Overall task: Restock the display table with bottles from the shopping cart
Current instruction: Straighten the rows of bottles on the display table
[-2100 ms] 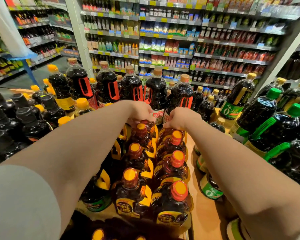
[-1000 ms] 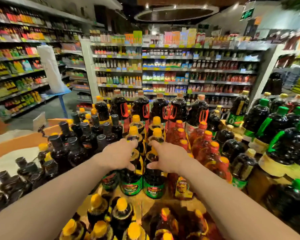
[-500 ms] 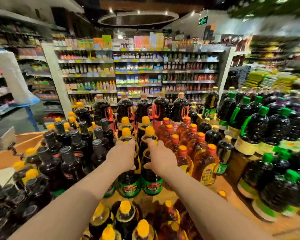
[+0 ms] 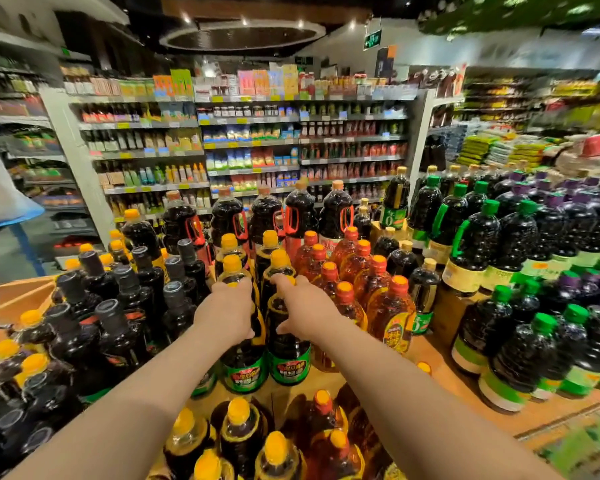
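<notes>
L hand (image 4: 226, 315) is gripping the left bottle (image 4: 244, 355), fingers curled round its shoulder; R hand (image 4: 303, 311) is gripping the right bottle (image 4: 289, 355) the same way. Both bottles are standing upright on the desk (image 4: 440, 372), touching each other, w/ green labels facing the camera. Left of the pair, black-cap bottles (image 4: 118, 327) are pressing close. Right of the pair, amber bottles (image 4: 392, 313) are sitting just beside. In front of the pair, a bare strip of desk is showing, then yellow-cap bottles (image 4: 239, 431) are crowding near the camera. Behind the pair, more yellow-cap rows are filling the space.
</notes>
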`<state>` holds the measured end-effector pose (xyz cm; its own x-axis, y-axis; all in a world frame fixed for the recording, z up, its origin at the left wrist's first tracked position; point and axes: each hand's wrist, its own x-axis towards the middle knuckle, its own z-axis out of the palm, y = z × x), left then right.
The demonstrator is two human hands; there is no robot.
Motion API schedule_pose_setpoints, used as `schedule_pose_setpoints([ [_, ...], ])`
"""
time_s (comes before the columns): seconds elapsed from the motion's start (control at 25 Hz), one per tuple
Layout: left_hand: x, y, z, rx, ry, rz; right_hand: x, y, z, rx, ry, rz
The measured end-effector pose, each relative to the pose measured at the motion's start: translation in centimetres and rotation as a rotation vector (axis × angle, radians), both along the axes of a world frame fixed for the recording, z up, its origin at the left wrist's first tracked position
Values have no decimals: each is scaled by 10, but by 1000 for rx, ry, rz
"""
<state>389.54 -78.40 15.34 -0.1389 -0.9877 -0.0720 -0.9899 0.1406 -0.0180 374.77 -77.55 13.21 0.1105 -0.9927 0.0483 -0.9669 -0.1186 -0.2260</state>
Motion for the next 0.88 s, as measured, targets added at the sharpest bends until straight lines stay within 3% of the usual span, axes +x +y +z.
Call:
schedule_pose_setpoints([
  [0.28, 0, -1, -3, 18, -16, 17, -2, -4, 0, 32, -38, 53],
  [0.48, 10, 4, -6, 42, 47, -82, -4, 11, 10, 95, -61, 29],
  [0.6, 15, 32, -8, -89, 50, -89, 18, 45, 1, -168, -127, -120],
  [0.68, 15, 62, -11, -273, 31, -126, 33, 68, -6, -402, -149, -67],
  [0.72, 17, 75, -15, -296, 17, -161, 39, 76, -12, -415, -144, 5],
  [0.88, 39, 107, -46, 5, -131, -240, 50, 92, -47, -25, 51, 198],
])
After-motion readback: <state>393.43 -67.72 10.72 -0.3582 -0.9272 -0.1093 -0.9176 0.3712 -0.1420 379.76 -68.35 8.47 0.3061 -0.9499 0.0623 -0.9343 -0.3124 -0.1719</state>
